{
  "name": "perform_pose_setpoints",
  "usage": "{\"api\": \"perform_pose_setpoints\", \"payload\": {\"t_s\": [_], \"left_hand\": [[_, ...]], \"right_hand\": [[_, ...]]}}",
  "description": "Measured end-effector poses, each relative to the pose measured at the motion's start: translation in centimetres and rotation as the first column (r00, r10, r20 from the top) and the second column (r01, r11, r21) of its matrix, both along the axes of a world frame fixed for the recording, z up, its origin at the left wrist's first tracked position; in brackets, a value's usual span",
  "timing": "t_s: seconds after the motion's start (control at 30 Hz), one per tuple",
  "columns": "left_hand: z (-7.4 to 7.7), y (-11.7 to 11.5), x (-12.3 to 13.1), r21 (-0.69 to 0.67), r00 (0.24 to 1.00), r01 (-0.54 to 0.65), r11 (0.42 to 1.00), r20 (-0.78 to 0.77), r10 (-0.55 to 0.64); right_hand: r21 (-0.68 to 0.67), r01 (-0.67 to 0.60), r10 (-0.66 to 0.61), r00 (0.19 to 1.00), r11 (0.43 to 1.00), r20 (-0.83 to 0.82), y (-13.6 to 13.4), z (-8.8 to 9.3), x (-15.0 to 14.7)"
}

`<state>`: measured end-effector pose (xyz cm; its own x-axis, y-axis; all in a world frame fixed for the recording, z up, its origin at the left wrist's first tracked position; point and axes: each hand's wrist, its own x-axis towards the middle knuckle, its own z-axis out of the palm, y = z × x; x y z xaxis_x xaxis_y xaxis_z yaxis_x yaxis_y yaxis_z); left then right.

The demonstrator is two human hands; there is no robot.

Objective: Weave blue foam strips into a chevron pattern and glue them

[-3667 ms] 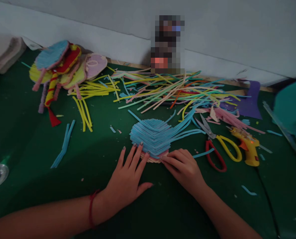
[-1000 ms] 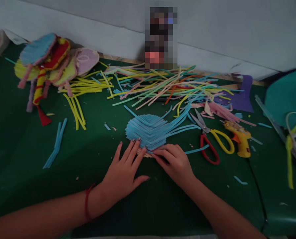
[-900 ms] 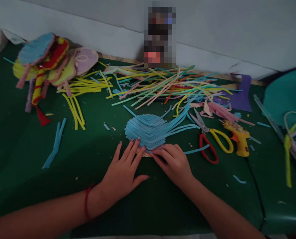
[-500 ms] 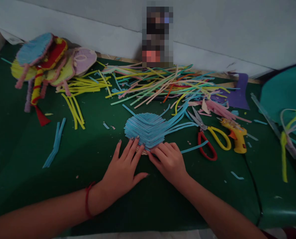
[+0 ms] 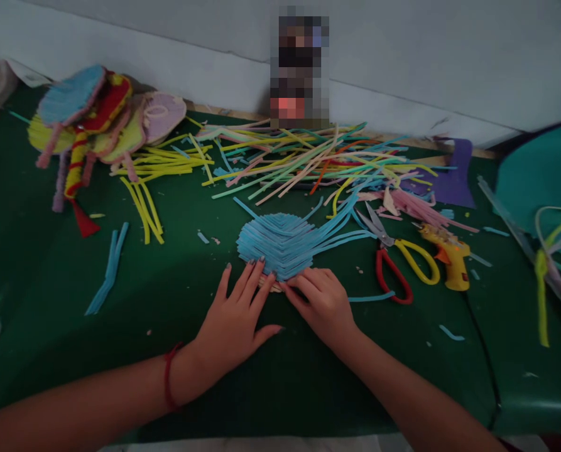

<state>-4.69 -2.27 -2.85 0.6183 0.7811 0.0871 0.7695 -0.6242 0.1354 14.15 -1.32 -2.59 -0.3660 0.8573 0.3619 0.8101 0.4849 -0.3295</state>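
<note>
A heart-shaped piece covered with light blue strips [image 5: 280, 245] lies on the green table [image 5: 49, 263], loose strip ends trailing to its right. My left hand [image 5: 235, 317] lies flat with fingers spread, its fingertips pressing the heart's near left edge. My right hand [image 5: 322, 301] rests at the heart's near tip, fingers curled together and pressing a blue strip [image 5: 372, 296] that runs off to the right.
Red-and-yellow-handled scissors [image 5: 397, 263] and a yellow glue gun [image 5: 447, 254] lie right of the heart. A heap of coloured strips [image 5: 308, 160] lies behind it. Finished coloured shapes [image 5: 96, 125] are stacked at the far left, with yellow strips [image 5: 143, 201] and blue strips [image 5: 108, 270] nearby. Teal felt [image 5: 539, 182] sits at the right.
My right hand has slid slightly left along the heart's tip, and the loose blue strip under it has swung down flatter. My left hand has stayed put.
</note>
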Motion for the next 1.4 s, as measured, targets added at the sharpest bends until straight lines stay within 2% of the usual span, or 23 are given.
{"api": "perform_pose_setpoints", "payload": {"t_s": [0.3,0.73,1.1,1.4], "left_hand": [[0.0,0.1,-0.1,0.009,1.000,0.009,1.000,0.026,-0.009],[0.0,0.1,-0.1,0.004,1.000,0.020,1.000,0.021,-0.020],[-0.1,0.1,-0.1,-0.002,1.000,0.015,1.000,0.022,-0.015],[0.0,0.1,-0.1,0.001,1.000,0.022,1.000,0.012,-0.022]], "right_hand": [[-0.123,-0.001,-0.010,0.996,0.992,-0.087,-0.3,0.4,1.3],[-0.182,-0.027,-0.001,0.988,0.983,-0.152,-0.2,0.4,1.5],[-0.100,-0.042,0.033,0.995,0.994,-0.090,-0.2,0.7,1.7],[-0.179,-0.046,0.020,0.990,0.983,-0.140,0.1,0.2,1.8]]}}
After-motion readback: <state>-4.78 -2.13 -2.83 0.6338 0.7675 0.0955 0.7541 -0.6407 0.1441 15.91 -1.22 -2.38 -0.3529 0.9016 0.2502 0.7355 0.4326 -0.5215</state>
